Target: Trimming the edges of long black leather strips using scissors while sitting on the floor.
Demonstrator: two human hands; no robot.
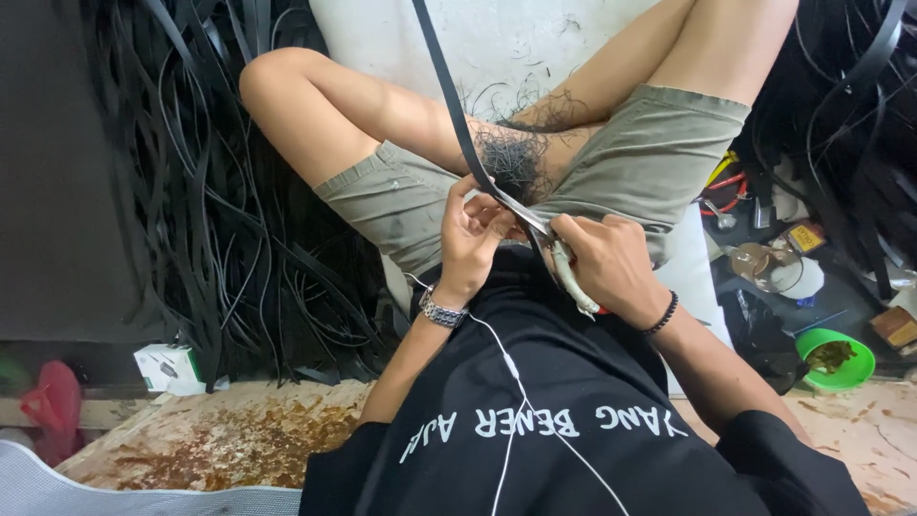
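Note:
I sit with bent knees in khaki shorts. My left hand [470, 229], a metal watch on its wrist, pinches a long black rubber strip [449, 96] that runs up and away between my legs. My right hand [611, 263], a dark bead bracelet on its wrist, grips a pair of scissors [564, 260] with pale handles. The scissor blades meet the strip just right of my left fingers. A clump of thin black shavings [511, 158] lies on my lap under the strip.
Heaps of black rubber strips [220, 220] fill the left side and the far right. A green bowl [837, 359], small tools and containers lie at the right. A small white box [167, 368] sits at the left by a worn wooden board [220, 440].

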